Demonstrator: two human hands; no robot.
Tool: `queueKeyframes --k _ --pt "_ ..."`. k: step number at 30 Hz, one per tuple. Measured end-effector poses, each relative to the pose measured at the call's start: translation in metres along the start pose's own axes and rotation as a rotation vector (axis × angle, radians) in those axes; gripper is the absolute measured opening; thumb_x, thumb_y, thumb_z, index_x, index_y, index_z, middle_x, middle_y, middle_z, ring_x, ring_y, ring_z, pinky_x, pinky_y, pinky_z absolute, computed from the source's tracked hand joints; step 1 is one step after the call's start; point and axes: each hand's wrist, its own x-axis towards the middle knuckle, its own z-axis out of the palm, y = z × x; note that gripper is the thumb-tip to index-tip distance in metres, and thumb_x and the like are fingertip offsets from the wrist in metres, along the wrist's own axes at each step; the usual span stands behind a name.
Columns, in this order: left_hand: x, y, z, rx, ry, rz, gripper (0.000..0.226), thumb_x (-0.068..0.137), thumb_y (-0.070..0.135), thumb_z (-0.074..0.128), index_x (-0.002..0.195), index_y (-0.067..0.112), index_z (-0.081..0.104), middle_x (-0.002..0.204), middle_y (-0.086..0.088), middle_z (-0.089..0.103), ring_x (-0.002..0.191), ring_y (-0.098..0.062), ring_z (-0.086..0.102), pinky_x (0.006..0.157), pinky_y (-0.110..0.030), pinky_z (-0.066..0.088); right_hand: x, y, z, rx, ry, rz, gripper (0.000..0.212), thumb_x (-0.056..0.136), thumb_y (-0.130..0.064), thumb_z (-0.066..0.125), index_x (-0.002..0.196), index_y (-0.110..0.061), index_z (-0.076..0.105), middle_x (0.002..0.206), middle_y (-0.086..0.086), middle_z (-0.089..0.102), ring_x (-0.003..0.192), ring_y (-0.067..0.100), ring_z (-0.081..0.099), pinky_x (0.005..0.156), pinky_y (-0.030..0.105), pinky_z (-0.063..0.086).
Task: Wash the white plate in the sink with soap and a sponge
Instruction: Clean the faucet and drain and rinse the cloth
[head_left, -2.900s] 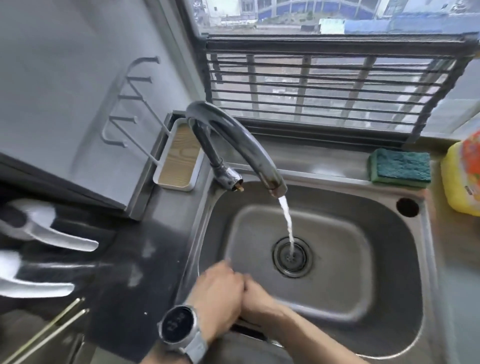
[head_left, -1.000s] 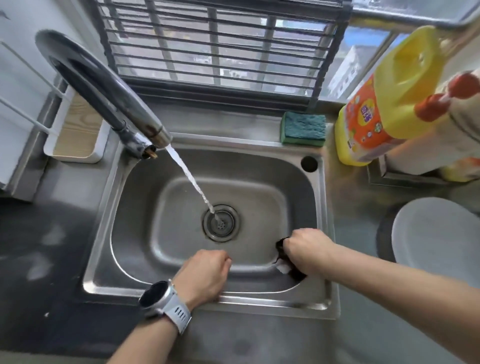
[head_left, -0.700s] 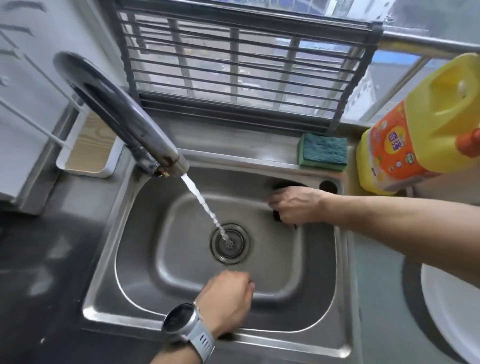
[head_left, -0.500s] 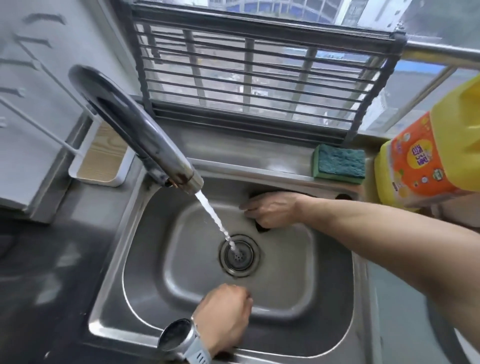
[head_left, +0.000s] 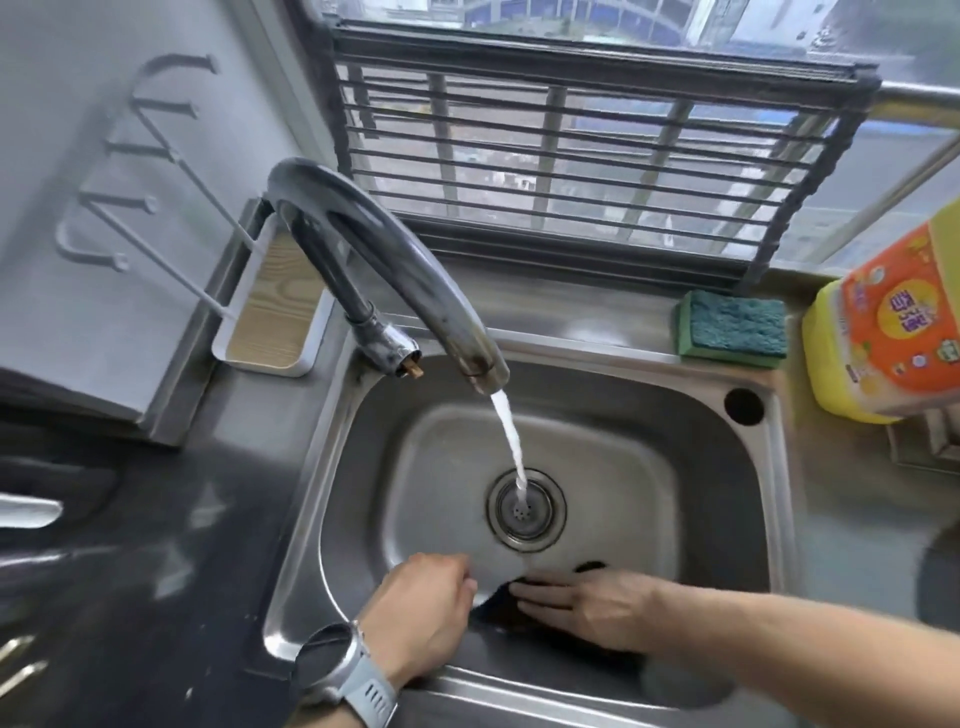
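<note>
Item: yellow detergent jug (head_left: 883, 332), orange label, writing unreadable. My right hand (head_left: 587, 603), fingers flat together, presses a dark cloth (head_left: 498, 608) on the sink (head_left: 727, 519) floor, moved from the rear wall. Left hand (head_left: 421, 618) curled shut. Sponge (head_left: 732, 330) on rim; plate unseen.

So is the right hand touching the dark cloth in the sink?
Touching. The head view shows the right hand pressed flat on the dark cloth.

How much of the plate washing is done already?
Hardly any. Done: the tap water is running. In hand: the right hand presses a dark cloth onto the sink wall. Left: no plate shows, and the sponge lies unused.
</note>
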Motion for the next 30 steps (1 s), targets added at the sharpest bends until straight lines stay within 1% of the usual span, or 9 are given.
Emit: queueKeyframes --k 3,8,11,16,17,19,21,26,30 --pt "-0.004 -0.013 -0.002 -0.022 0.058 -0.023 0.032 0.101 0.04 0.038 0.115 0.023 0.062 0.117 0.001 0.071 0.115 -0.022 0.062 0.095 -0.034 0.047 0.07 -0.001 -0.019 -0.082 0.316 -0.054 0.05 0.102 -0.015 0.03 0.15 -0.004 0.04 0.159 0.011 0.038 0.147 0.028 0.036 0.108 0.04 0.047" --pt "-0.012 -0.027 -0.009 -0.042 0.072 -0.051 0.032 0.101 0.043 0.038 0.117 0.026 0.061 0.122 0.005 0.068 0.118 -0.018 0.059 0.095 -0.032 0.045 0.11 0.042 -0.078 0.061 0.583 0.309 0.049 0.103 -0.032 0.035 0.15 -0.02 0.045 0.156 -0.001 0.045 0.145 0.014 0.039 0.116 0.04 0.039" --pt "-0.014 -0.029 -0.012 -0.024 0.066 -0.053 0.033 0.102 0.042 0.037 0.119 0.027 0.061 0.123 0.004 0.068 0.12 -0.018 0.059 0.095 -0.032 0.044 0.064 0.082 -0.082 -0.036 0.536 0.393 0.061 0.088 -0.009 0.069 0.145 -0.007 0.05 0.151 0.012 0.05 0.137 0.026 0.05 0.106 0.038 0.05" --pt "-0.008 -0.022 -0.014 -0.029 0.059 -0.048 0.032 0.102 0.041 0.038 0.115 0.023 0.062 0.119 0.002 0.07 0.117 -0.02 0.06 0.095 -0.032 0.043 -0.024 0.07 -0.053 0.045 0.238 0.584 0.08 0.1 -0.02 0.042 0.153 -0.035 -0.017 0.162 0.01 -0.023 0.153 0.03 -0.011 0.126 0.044 0.01" --pt "-0.005 -0.021 -0.014 -0.032 0.05 -0.046 0.032 0.102 0.041 0.038 0.115 0.023 0.062 0.119 0.002 0.07 0.117 -0.021 0.06 0.095 -0.032 0.044 -0.036 0.052 -0.039 0.054 0.208 0.598 0.083 0.097 -0.026 0.042 0.152 -0.027 -0.02 0.161 0.016 -0.019 0.152 0.033 -0.009 0.126 0.042 0.008" --pt "0.001 -0.019 -0.014 -0.029 0.038 -0.044 0.033 0.102 0.04 0.039 0.116 0.021 0.062 0.118 0.0 0.071 0.116 -0.023 0.061 0.095 -0.033 0.045 -0.047 0.017 -0.01 -0.122 0.267 0.467 0.086 0.086 -0.034 0.043 0.156 -0.007 0.001 0.159 0.028 0.024 0.148 0.037 0.018 0.123 0.039 0.022" --pt "0.007 -0.018 -0.015 -0.028 0.033 -0.038 0.033 0.101 0.039 0.039 0.114 0.019 0.062 0.117 -0.001 0.071 0.116 -0.024 0.062 0.094 -0.034 0.046 -0.035 -0.006 0.006 -0.226 0.292 0.337 0.078 0.084 -0.036 0.041 0.155 -0.009 0.022 0.146 0.02 0.053 0.14 0.028 0.038 0.113 0.033 0.038" --pt "0.017 -0.017 -0.014 -0.019 0.056 -0.059 0.032 0.1 0.04 0.041 0.119 0.024 0.061 0.122 0.004 0.069 0.119 -0.019 0.06 0.096 -0.031 0.046 0.065 0.007 -0.021 -0.144 0.26 0.024 0.062 0.102 -0.025 0.036 0.158 -0.009 0.015 0.163 0.019 0.024 0.152 0.031 0.021 0.111 0.044 0.043" --pt "0.018 -0.02 -0.014 -0.013 0.046 -0.092 0.032 0.101 0.041 0.04 0.119 0.025 0.059 0.122 0.002 0.068 0.119 -0.019 0.06 0.096 -0.031 0.046 0.112 0.033 -0.075 0.067 0.438 0.21 0.061 0.105 -0.023 0.033 0.161 -0.026 0.007 0.169 0.0 0.007 0.154 0.028 0.015 0.113 0.056 0.037"
